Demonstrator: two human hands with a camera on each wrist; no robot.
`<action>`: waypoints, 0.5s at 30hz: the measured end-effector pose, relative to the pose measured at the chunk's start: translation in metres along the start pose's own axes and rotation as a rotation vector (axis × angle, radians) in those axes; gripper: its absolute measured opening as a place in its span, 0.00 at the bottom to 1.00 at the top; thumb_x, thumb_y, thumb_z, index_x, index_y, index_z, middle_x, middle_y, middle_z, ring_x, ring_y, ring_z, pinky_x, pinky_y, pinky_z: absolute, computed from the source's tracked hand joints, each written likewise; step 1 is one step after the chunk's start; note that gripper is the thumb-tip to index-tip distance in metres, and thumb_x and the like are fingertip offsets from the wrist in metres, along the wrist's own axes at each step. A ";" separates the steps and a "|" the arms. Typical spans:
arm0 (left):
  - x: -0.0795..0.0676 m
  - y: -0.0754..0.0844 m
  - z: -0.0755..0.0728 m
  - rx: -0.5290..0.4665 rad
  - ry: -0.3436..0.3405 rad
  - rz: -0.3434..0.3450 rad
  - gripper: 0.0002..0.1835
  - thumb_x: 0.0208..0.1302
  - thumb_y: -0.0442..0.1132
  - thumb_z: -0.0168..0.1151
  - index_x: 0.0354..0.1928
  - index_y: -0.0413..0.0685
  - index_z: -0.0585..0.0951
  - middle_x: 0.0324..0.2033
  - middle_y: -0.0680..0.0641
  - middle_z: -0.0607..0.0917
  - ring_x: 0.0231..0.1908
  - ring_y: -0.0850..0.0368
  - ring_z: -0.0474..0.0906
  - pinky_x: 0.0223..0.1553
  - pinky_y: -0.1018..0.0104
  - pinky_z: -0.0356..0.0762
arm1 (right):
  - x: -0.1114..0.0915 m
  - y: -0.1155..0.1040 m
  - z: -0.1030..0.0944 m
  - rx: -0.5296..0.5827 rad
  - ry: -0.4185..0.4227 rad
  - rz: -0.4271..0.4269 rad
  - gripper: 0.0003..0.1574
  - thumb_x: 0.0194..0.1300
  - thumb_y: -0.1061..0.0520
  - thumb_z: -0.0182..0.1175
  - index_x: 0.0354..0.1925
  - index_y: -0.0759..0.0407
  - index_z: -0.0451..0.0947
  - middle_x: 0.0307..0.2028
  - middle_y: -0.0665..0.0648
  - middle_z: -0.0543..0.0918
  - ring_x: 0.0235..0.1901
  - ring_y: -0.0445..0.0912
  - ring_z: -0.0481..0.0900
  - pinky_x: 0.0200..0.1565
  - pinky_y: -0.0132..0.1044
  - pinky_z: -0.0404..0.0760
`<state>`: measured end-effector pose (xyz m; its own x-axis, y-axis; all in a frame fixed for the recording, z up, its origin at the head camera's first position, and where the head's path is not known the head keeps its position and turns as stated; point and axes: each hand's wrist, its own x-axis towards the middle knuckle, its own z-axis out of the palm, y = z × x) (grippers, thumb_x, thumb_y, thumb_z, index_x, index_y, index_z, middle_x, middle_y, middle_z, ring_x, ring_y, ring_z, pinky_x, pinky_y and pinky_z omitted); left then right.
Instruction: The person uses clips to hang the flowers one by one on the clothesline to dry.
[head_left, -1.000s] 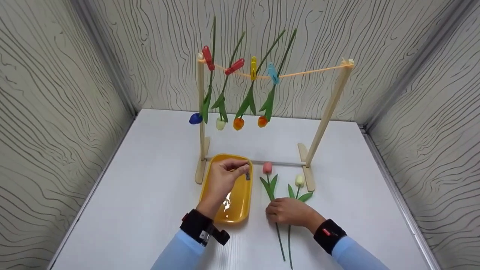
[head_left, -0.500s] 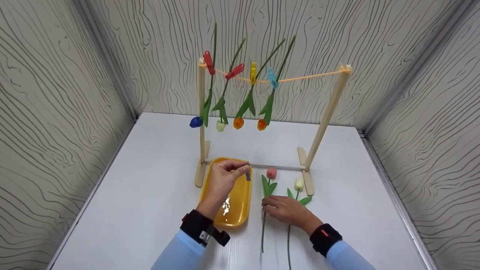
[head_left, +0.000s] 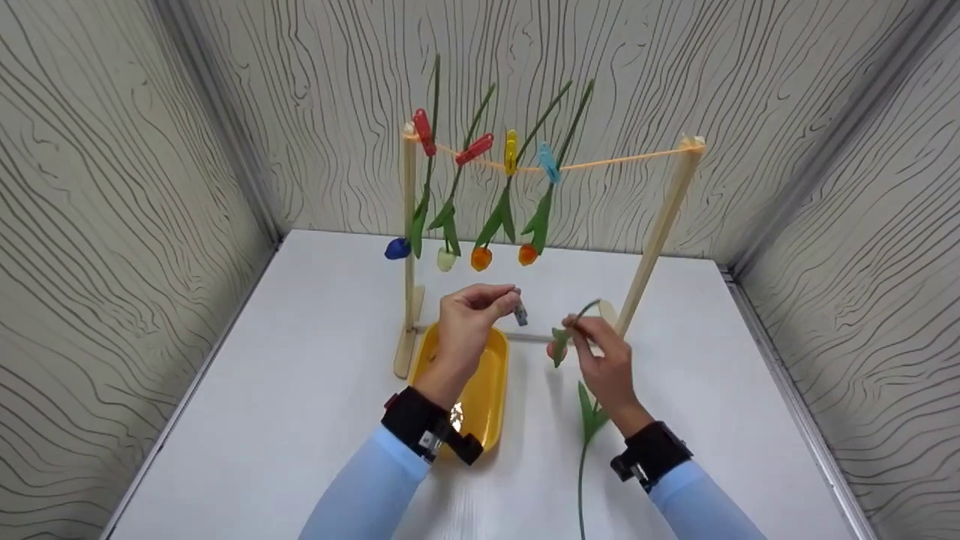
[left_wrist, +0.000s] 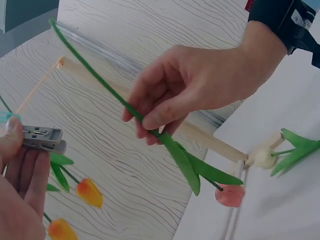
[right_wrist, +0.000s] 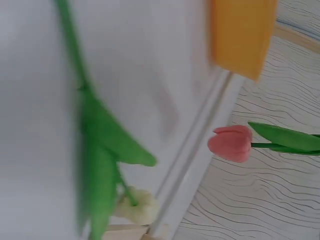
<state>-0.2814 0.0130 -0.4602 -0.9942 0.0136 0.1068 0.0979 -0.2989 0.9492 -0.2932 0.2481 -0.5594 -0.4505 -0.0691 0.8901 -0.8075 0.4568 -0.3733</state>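
Observation:
My left hand [head_left: 469, 326] pinches a grey clothespin [left_wrist: 42, 138] between thumb and fingers, above the far end of the yellow tray. To its right, my right hand [head_left: 606, 364] grips the green stem of a pink tulip [left_wrist: 230, 195] with thumb and fingertips. The bloom hangs downward and the stem's free end points up, as the left wrist view shows. Neither the clothespin nor this tulip touches the cord. On the white table below the right hand lies a cream tulip [right_wrist: 137, 206]; in the head view that hand covers its bloom.
A wooden stand with an orange cord [head_left: 622, 160] is behind the hands. Red, yellow and light-blue clothespins hold a blue tulip [head_left: 397, 248], a white tulip [head_left: 446, 259] and two orange tulips [head_left: 481, 259] upside down on it. A yellow tray [head_left: 501, 390] lies under the left forearm.
My right hand has lifted the pink tulip off the table and turned it bloom-down. The left hand has moved up and slightly right with the clothespin.

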 end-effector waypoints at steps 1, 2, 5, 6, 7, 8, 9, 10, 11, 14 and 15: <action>0.003 0.005 0.007 -0.017 -0.003 0.023 0.10 0.68 0.31 0.75 0.49 0.36 0.92 0.39 0.48 0.96 0.40 0.59 0.93 0.55 0.66 0.91 | 0.012 -0.001 0.000 0.025 0.052 0.047 0.19 0.60 0.83 0.69 0.47 0.72 0.87 0.40 0.68 0.91 0.47 0.39 0.92 0.51 0.21 0.88; 0.007 0.011 0.014 -0.033 -0.004 0.051 0.09 0.68 0.31 0.75 0.48 0.35 0.92 0.38 0.48 0.96 0.39 0.59 0.92 0.55 0.65 0.92 | 0.025 -0.002 0.000 0.038 0.097 0.091 0.17 0.61 0.82 0.68 0.47 0.71 0.88 0.40 0.69 0.91 0.47 0.36 0.91 0.49 0.21 0.88; 0.021 0.028 0.037 -0.073 -0.006 0.127 0.09 0.66 0.30 0.76 0.47 0.34 0.92 0.36 0.49 0.95 0.38 0.60 0.91 0.54 0.63 0.92 | 0.064 -0.007 -0.003 0.072 0.196 0.202 0.12 0.66 0.76 0.69 0.48 0.71 0.88 0.41 0.72 0.91 0.47 0.33 0.90 0.46 0.22 0.88; 0.026 0.034 0.045 -0.075 -0.003 0.152 0.09 0.66 0.30 0.76 0.47 0.34 0.92 0.36 0.49 0.95 0.38 0.61 0.91 0.54 0.63 0.92 | 0.076 -0.008 -0.005 0.083 0.222 0.228 0.12 0.67 0.74 0.70 0.49 0.72 0.89 0.42 0.73 0.91 0.46 0.33 0.91 0.45 0.23 0.88; 0.030 0.040 0.053 -0.070 0.001 0.170 0.09 0.66 0.31 0.77 0.47 0.36 0.93 0.36 0.49 0.95 0.38 0.62 0.90 0.53 0.65 0.92 | 0.088 -0.009 -0.006 0.090 0.246 0.255 0.11 0.68 0.72 0.71 0.49 0.71 0.89 0.42 0.72 0.92 0.45 0.33 0.91 0.45 0.23 0.88; 0.035 0.046 0.061 -0.071 0.004 0.188 0.09 0.66 0.32 0.77 0.47 0.36 0.93 0.36 0.48 0.95 0.38 0.62 0.89 0.52 0.66 0.92 | 0.099 -0.010 -0.007 0.098 0.269 0.282 0.11 0.68 0.71 0.71 0.49 0.71 0.89 0.42 0.71 0.93 0.45 0.34 0.91 0.45 0.23 0.88; 0.040 0.051 0.069 -0.070 0.008 0.201 0.10 0.66 0.32 0.77 0.47 0.37 0.93 0.37 0.48 0.95 0.38 0.63 0.89 0.52 0.67 0.91 | 0.109 -0.011 -0.008 0.109 0.289 0.308 0.11 0.69 0.69 0.72 0.49 0.71 0.89 0.43 0.68 0.93 0.44 0.34 0.91 0.45 0.24 0.89; 0.045 0.056 0.076 -0.069 0.016 0.208 0.10 0.66 0.33 0.77 0.47 0.38 0.93 0.37 0.47 0.95 0.38 0.64 0.89 0.51 0.68 0.91 | 0.117 -0.011 -0.009 0.121 0.305 0.333 0.12 0.69 0.68 0.72 0.50 0.71 0.89 0.43 0.65 0.94 0.44 0.35 0.92 0.45 0.24 0.89; 0.049 0.061 0.083 -0.081 0.022 0.219 0.10 0.66 0.33 0.77 0.48 0.38 0.93 0.38 0.45 0.95 0.38 0.65 0.88 0.51 0.68 0.91 | 0.126 -0.012 -0.010 0.133 0.316 0.360 0.12 0.69 0.67 0.73 0.50 0.70 0.89 0.43 0.61 0.95 0.43 0.35 0.92 0.46 0.25 0.89; 0.063 0.075 0.100 -0.143 0.039 0.240 0.11 0.66 0.32 0.77 0.49 0.35 0.92 0.40 0.41 0.94 0.38 0.66 0.89 0.53 0.66 0.92 | 0.145 -0.011 -0.010 0.159 0.328 0.422 0.13 0.70 0.65 0.73 0.51 0.68 0.90 0.42 0.49 0.95 0.43 0.36 0.93 0.47 0.26 0.90; 0.067 0.079 0.105 -0.161 0.045 0.249 0.11 0.67 0.31 0.76 0.49 0.35 0.92 0.41 0.40 0.94 0.38 0.66 0.90 0.53 0.65 0.92 | 0.150 -0.010 -0.009 0.166 0.328 0.435 0.13 0.70 0.64 0.73 0.52 0.68 0.90 0.42 0.47 0.95 0.42 0.36 0.93 0.48 0.26 0.90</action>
<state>-0.3356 0.0906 -0.3470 -0.9420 -0.1201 0.3134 0.3337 -0.4355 0.8361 -0.3492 0.2414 -0.4196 -0.6343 0.3851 0.6703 -0.6350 0.2349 -0.7359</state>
